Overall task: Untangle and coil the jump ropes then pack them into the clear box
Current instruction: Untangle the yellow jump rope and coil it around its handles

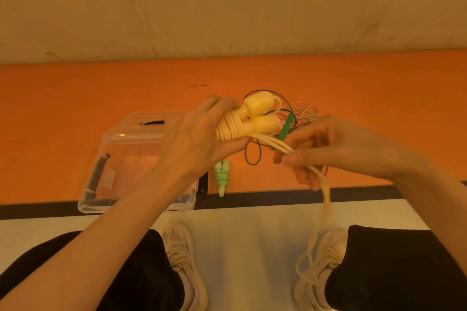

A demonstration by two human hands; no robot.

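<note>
My left hand [199, 141] grips the two yellow handles [255, 116] of a yellow jump rope, held side by side above the orange table, with several turns of cord wound round their narrow ends. My right hand [326, 149] pinches the loose yellow cord [324, 194], which hangs down in a loop towards my right shoe. Behind my hands lies a tangle of thin green, pink and pale cords [298, 116] with a green handle [286, 129]. A light green rope, coiled round its handles [222, 177], lies near the table's front edge. The clear box [106, 139] stands at the left.
The orange table [101, 88] runs along a pale wall and ends in a dark front edge [252, 198]. Below it show my dark trousers and light shoes on a pale floor. A small dark object [203, 184] lies between the box and the light green rope.
</note>
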